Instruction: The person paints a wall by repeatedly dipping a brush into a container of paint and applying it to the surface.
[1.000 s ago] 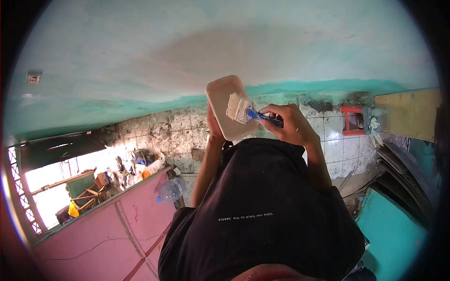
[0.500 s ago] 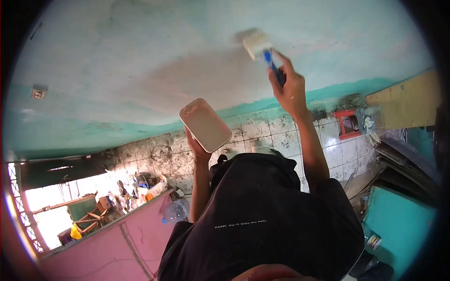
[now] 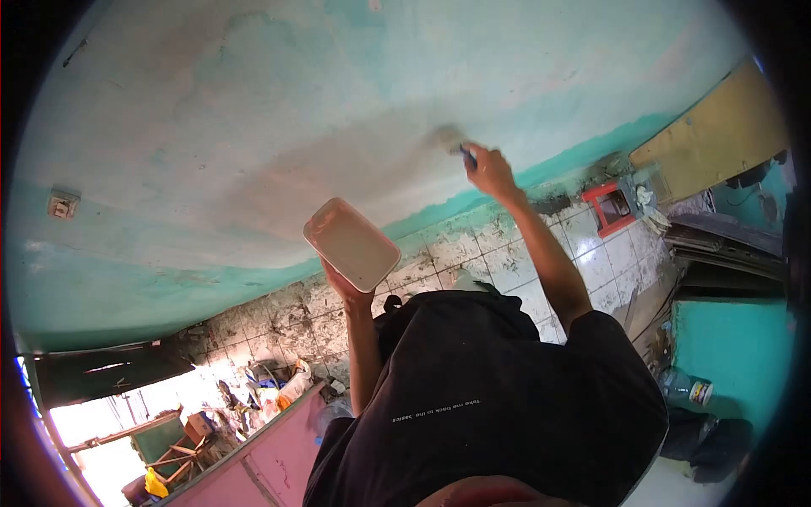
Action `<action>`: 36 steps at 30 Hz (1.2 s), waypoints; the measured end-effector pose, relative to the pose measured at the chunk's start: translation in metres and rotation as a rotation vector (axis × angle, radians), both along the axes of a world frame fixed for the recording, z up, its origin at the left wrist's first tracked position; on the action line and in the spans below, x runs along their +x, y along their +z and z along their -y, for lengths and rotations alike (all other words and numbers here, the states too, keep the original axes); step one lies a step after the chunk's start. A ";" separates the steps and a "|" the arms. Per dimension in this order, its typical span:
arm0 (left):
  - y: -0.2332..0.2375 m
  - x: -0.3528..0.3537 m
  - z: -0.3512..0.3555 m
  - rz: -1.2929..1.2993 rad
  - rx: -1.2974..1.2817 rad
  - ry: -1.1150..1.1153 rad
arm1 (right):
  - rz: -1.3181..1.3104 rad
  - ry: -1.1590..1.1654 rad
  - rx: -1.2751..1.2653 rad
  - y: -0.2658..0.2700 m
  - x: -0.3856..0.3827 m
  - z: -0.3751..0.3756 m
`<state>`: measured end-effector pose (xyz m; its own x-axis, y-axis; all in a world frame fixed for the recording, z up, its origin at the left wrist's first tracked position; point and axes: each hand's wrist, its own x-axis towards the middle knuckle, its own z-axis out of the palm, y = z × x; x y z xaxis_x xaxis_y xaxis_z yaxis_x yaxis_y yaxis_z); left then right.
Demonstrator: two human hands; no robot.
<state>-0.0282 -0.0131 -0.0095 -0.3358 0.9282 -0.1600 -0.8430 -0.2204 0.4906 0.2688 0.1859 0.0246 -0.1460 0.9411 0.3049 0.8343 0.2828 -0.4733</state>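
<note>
My right hand (image 3: pixel 492 174) is closed round the dark blue handle of a paintbrush (image 3: pixel 467 155). Its pale bristles press against the wall (image 3: pixel 279 93), which is whitish over turquoise; the bristle end looks blurred. On the left, my left hand (image 3: pixel 345 287) grips a shallow rectangular tub (image 3: pixel 352 245) from below and the side. Pale, pinkish-grey liquid appears to fill the tub, though its depth does not show. Between the tub and the brush the wall has a darker patch that looks wet or shadowed.
Stained white floor tiles (image 3: pixel 507 258) run along the wall's foot. A red plastic stool (image 3: pixel 610 208) stands at right, near a yellowish board (image 3: pixel 710 139). A wall socket (image 3: pixel 62 204) sits at far left. Below it are a pink partition (image 3: pixel 270 456) and clutter; a plastic bottle (image 3: pixel 683 387) lies lower right.
My right hand has brought the brush down the wall, closer to the tub's height. The tub has shifted slightly left and down in view, and the camera has tilted a little.
</note>
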 end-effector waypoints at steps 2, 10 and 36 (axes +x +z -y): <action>0.003 -0.005 0.004 -0.002 -0.012 -0.008 | -0.076 -0.014 -0.037 0.100 -0.008 0.004; -0.004 -0.029 0.015 0.046 -0.009 -0.094 | -0.324 -0.080 0.419 0.175 -0.038 0.012; -0.003 -0.030 0.010 0.055 -0.010 -0.117 | -0.264 -0.030 0.613 0.258 -0.023 -0.015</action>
